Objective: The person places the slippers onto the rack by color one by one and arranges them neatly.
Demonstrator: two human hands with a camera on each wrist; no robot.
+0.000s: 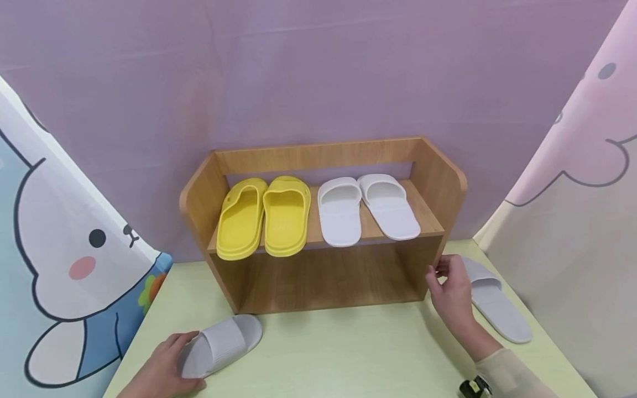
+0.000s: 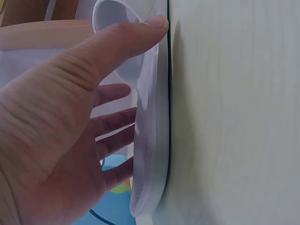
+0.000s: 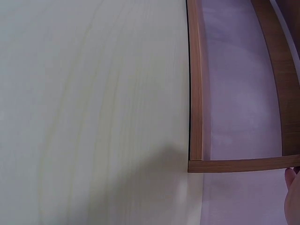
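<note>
On the left of the table, my left hand (image 1: pixel 166 362) spans the heel end of a grey slipper (image 1: pixel 226 342) lying on the tabletop. In the left wrist view the thumb (image 2: pixel 122 40) stretches over the slipper's near side, and spread fingers (image 2: pixel 115 136) reach its inner sole. My right hand (image 1: pixel 454 290), loosely bent, is right at the outer face of the shoe rack's side panel (image 1: pixel 440 204). A second grey slipper (image 1: pixel 500 309) lies beyond that hand, its strap partly hidden. Only fingertips (image 3: pixel 289 177) by the panel edge show in the right wrist view.
The wooden shoe rack (image 1: pixel 318 152) stands against a purple curtain (image 1: pixel 318 72). Yellow clogs (image 1: pixel 286 221) and white slippers (image 1: pixel 340 218) sit on its upper shelf. Curtains with cartoon prints flank the table (image 1: pixel 343 354). A black watch-like item (image 1: pixel 475 387) shows at the right sleeve.
</note>
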